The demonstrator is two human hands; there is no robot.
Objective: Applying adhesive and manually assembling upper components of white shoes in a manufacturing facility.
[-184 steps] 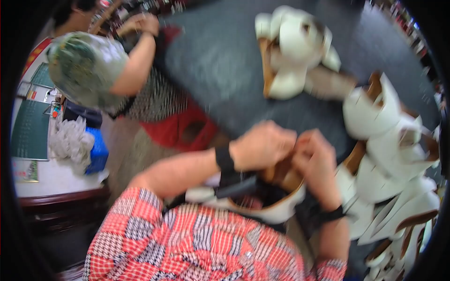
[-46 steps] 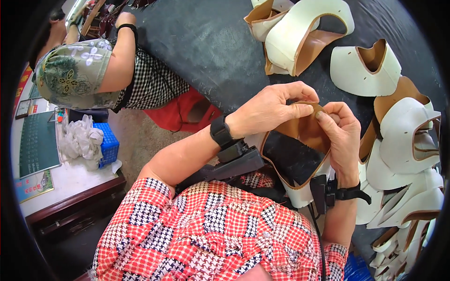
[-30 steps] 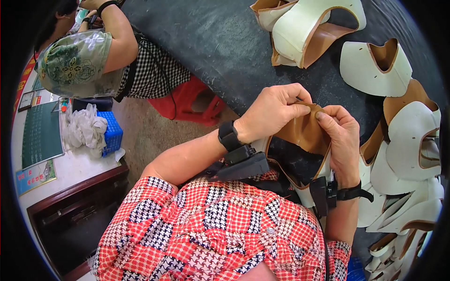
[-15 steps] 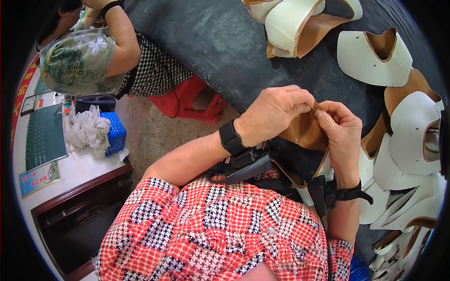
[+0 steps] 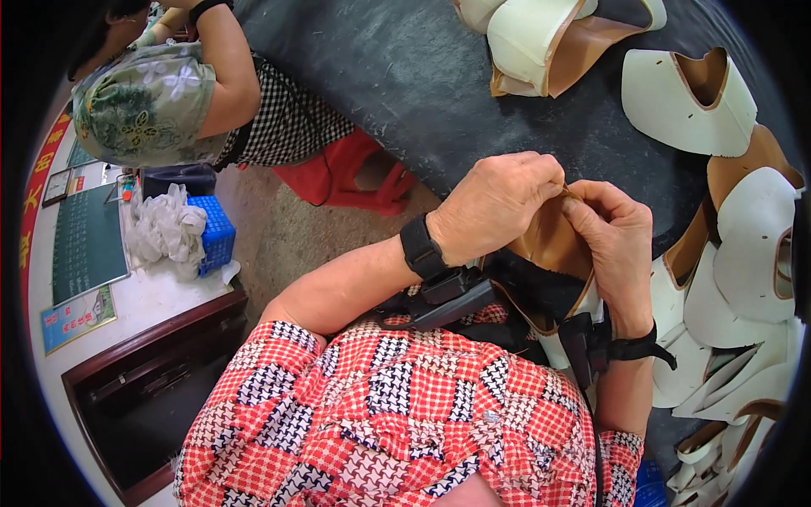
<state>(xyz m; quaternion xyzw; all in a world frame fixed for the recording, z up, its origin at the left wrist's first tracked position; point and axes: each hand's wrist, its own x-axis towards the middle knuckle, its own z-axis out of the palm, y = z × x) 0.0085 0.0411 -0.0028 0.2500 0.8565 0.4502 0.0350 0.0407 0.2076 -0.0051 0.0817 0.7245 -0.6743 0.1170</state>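
Note:
Close in front of me I hold a shoe upper (image 5: 553, 241), its tan lining facing up. My left hand (image 5: 500, 203) pinches its far edge between thumb and fingers. Right beside it, my right hand (image 5: 612, 241) pinches the same edge, thumb on top, with the fingertips of both hands almost meeting. What lies between the fingertips is too small to make out. The lower part of the upper hangs toward my lap, partly hidden by the wrist straps and devices on both arms.
White shoe uppers with tan lining (image 5: 691, 106) lie on the dark table (image 5: 405, 72), with a pile (image 5: 735, 296) along the right. At the left, a person (image 5: 152, 106) sits on a red chair (image 5: 338, 177). A blue basket (image 5: 213, 232) and crumpled plastic bags (image 5: 165, 228) stand on a white surface.
The view has shifted slightly, so the table and surroundings appear a little to the right. Both hands keep their pinch on the shoe upper, with only small finger movement.

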